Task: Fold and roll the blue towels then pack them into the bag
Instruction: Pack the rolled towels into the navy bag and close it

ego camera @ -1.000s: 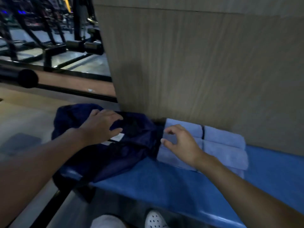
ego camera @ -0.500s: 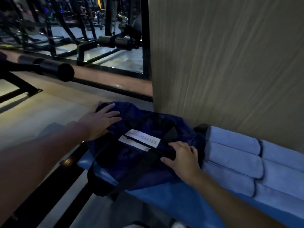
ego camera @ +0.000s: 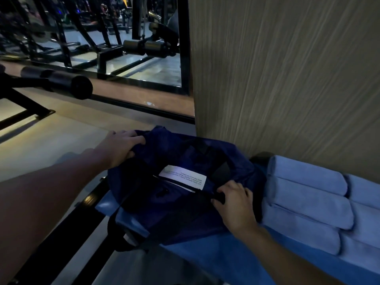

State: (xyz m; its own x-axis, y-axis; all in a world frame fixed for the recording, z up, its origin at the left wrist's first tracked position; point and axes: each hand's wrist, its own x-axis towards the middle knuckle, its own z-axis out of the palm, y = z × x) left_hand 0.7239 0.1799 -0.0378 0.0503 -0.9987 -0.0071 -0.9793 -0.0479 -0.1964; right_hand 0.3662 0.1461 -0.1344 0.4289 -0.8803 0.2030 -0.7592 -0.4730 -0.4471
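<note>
A dark navy bag (ego camera: 178, 204) with a white label (ego camera: 183, 177) lies crumpled on the left end of the blue bench (ego camera: 205, 256). My left hand (ego camera: 121, 147) grips the bag's far left edge, fingers curled over the fabric. My right hand (ego camera: 234, 202) pinches the bag's black edge near its right side. Several rolled light-blue towels (ego camera: 306, 202) lie side by side on the bench just right of the bag, against the wall.
A wood-grain wall panel (ego camera: 287, 79) rises right behind the bench. A black padded roller bar (ego camera: 67, 83) juts in from the left over the floor. A mirror (ego camera: 102, 38) at the back shows gym machines. The bench's black frame (ego camera: 67, 233) runs below left.
My right hand left the towels and took hold of the bag's near edge. My left hand slid to the bag's far left edge and curled onto it. The view swung left and closer.
</note>
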